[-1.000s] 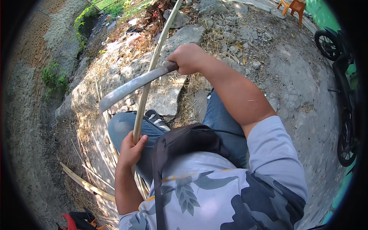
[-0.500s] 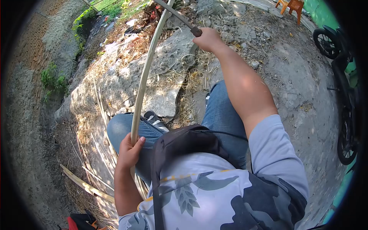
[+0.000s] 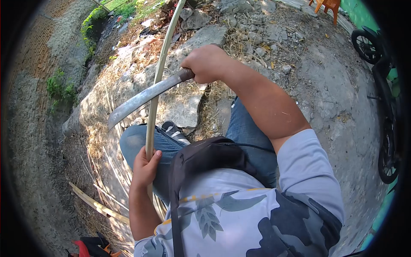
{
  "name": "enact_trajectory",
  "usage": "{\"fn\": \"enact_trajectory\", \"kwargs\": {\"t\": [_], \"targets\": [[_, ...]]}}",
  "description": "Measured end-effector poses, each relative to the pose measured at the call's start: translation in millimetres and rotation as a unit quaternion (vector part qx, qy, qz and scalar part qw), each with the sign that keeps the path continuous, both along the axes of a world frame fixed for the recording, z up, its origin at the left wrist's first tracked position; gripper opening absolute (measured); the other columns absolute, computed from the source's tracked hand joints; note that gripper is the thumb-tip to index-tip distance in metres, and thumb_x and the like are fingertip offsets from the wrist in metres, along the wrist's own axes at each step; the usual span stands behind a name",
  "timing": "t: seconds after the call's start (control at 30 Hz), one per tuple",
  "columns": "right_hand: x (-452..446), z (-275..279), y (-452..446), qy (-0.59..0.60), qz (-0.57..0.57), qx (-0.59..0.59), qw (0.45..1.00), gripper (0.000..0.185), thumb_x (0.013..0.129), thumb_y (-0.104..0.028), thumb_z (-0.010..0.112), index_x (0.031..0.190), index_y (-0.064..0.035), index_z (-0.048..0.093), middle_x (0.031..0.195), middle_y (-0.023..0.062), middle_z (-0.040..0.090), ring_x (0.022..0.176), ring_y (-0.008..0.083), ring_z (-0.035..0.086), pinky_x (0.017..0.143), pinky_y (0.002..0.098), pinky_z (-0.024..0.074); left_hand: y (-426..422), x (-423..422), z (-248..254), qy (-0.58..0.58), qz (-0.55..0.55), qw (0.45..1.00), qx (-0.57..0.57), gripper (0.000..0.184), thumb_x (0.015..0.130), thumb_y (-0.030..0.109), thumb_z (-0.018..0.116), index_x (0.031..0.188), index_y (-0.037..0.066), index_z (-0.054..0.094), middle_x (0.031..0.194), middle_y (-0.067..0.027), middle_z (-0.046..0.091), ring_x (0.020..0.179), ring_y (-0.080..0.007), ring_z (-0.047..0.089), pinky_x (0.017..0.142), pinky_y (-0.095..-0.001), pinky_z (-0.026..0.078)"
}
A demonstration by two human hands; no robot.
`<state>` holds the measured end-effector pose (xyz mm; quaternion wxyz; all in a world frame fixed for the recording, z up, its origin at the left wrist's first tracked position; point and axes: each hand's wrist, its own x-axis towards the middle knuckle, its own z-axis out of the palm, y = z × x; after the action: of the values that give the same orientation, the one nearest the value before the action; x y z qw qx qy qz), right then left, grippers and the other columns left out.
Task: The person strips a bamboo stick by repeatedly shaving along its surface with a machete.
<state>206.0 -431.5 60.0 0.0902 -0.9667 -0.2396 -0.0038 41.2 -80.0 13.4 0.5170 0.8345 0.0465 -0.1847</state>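
Note:
My right hand (image 3: 204, 63) is closed round the dark handle of a machete (image 3: 147, 95). Its broad, slightly curved blade points down to the left and crosses over a long pale wooden strip (image 3: 161, 64). Near my bent knee, my left hand (image 3: 145, 166) grips the strip low down, with the thumb on its right side. From there the strip runs up past the blade to the top of the view. Whether the blade touches the strip I cannot tell.
Thin pale strips (image 3: 115, 165) and a thicker split piece (image 3: 98, 206) lie at the left. Ahead is a broken concrete slab (image 3: 182, 107) with shavings. A motorcycle (image 3: 382, 98) stands at the right, an orange stool (image 3: 329, 6) at the top right, a brick wall (image 3: 32, 55) at the left.
Since half a second ago, my right hand has come down and left, swinging the blade from above to across the strip. The strip's upper part has shifted slightly left.

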Motion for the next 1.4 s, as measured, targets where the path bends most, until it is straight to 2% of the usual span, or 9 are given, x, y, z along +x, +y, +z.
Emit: {"fn": "enact_trajectory", "kwargs": {"t": [0.2,0.23,0.33,0.73,0.77,0.87,1.07,1.17,1.4], "targets": [[43.0,-34.4,-44.9,-0.014,-0.128,0.091,0.988,0.017,0.08,-0.022,0.073,0.097,-0.0173,0.073,0.091,0.01,0.075,0.092,0.0323,0.072,0.076,0.0479,0.0571,-1.8,-1.7,-0.3,-0.035,-0.01,0.999,0.031,0.024,0.1,0.025,0.073,0.097,0.005,0.061,0.077,0.0054,0.055,0.071,-0.0046,0.047,0.063,-0.024,0.04],[40.8,-30.6,-43.1,0.029,-0.152,0.062,0.986,0.026,0.081,-0.018,0.069,0.106,-0.02,0.075,0.104,0.0083,0.075,0.102,0.03,0.073,0.084,0.0485,0.059,-2.9,-0.8,-0.5,-0.037,-0.014,0.999,0.037,0.024,0.1,0.025,0.073,0.097,0.005,0.061,0.078,0.0053,0.056,0.071,-0.0045,0.047,0.063,-0.0239,0.04],[28.2,-19.0,-37.5,0.022,-0.158,0.029,0.987,0.026,0.082,-0.018,0.069,0.107,-0.0203,0.075,0.104,0.0077,0.075,0.101,0.0303,0.073,0.084,0.0486,0.059,-3.8,0.1,3.7,-0.002,-0.004,1.0,0.017,0.025,0.099,0.026,0.074,0.098,0.005,0.061,0.078,0.0053,0.056,0.071,-0.0046,0.047,0.063,-0.0241,0.04],[-1.8,-7.1,12.5,-0.009,0.043,-0.016,0.999,0.019,0.074,-0.017,0.071,0.092,-0.0175,0.073,0.089,0.007,0.074,0.088,0.0316,0.073,0.077,0.0478,0.0586,-1.9,-2.1,-2.5,-0.045,-0.029,0.997,0.056,0.026,0.098,0.027,0.075,0.095,0.005,0.061,0.075,0.0043,0.056,0.07,-0.0053,0.048,0.062,-0.0252,0.041],[6.7,-7.4,5.1,0.032,0.001,-0.013,0.999,0.026,0.076,-0.02,0.073,0.102,-0.0207,0.076,0.1,0.006,0.074,0.097,0.0284,0.073,0.08,0.0486,0.0592,-0.8,-3.7,-1.6,-0.047,-0.03,0.997,0.062,0.027,0.098,0.027,0.076,0.095,0.005,0.061,0.075,0.0042,0.055,0.07,-0.0054,0.048,0.062,-0.0253,0.041],[50.9,-37.3,-41.3,0.008,-0.151,0.095,0.984,0.027,0.079,-0.02,0.072,0.105,-0.0206,0.075,0.103,0.0076,0.075,0.1,0.0294,0.073,0.082,0.0493,0.0589,-8.1,-4.8,2.5,-0.053,-0.029,0.996,0.067,0.027,0.098,0.028,0.076,0.094,0.005,0.061,0.074,0.0041,0.054,0.07,-0.0056,0.047,0.062,-0.0257,0.04],[30.7,-24.7,-43.1,0.019,-0.19,0.022,0.981,0.026,0.082,-0.02,0.07,0.108,-0.0196,0.074,0.106,0.0083,0.075,0.104,0.0298,0.073,0.086,0.049,0.0588,-6.2,3.5,1.5,-0.04,-0.044,0.997,0.057,0.027,0.098,0.027,0.075,0.094,0.005,0.06,0.075,0.0045,0.054,0.07,-0.0056,0.046,0.061,-0.0261,0.04],[29.3,-15.7,-40.3,0.044,-0.184,0.025,0.982,0.026,0.083,-0.02,0.069,0.108,-0.0204,0.075,0.107,0.0077,0.075,0.105,0.0291,0.073,0.086,0.0479,0.059,-5.1,-1.6,1.9,-0.028,-0.034,0.998,0.048,0.027,0.098,0.027,0.075,0.095,0.005,0.06,0.075,0.0045,0.054,0.07,-0.0057,0.046,0.062,-0.026,0.041],[2.7,-11.0,4.6,0.015,0.021,0.001,1.0,0.018,0.076,-0.019,0.072,0.094,-0.0173,0.074,0.091,0.0082,0.074,0.092,0.031,0.073,0.079,0.0482,0.0584,-8.5,1.2,-0.5,-0.036,-0.031,0.998,0.038,0.028,0.098,0.027,0.076,0.095,0.005,0.06,0.075,0.0043,0.054,0.069,-0.0061,0.046,0.061,-0.0263,0.041]]}}
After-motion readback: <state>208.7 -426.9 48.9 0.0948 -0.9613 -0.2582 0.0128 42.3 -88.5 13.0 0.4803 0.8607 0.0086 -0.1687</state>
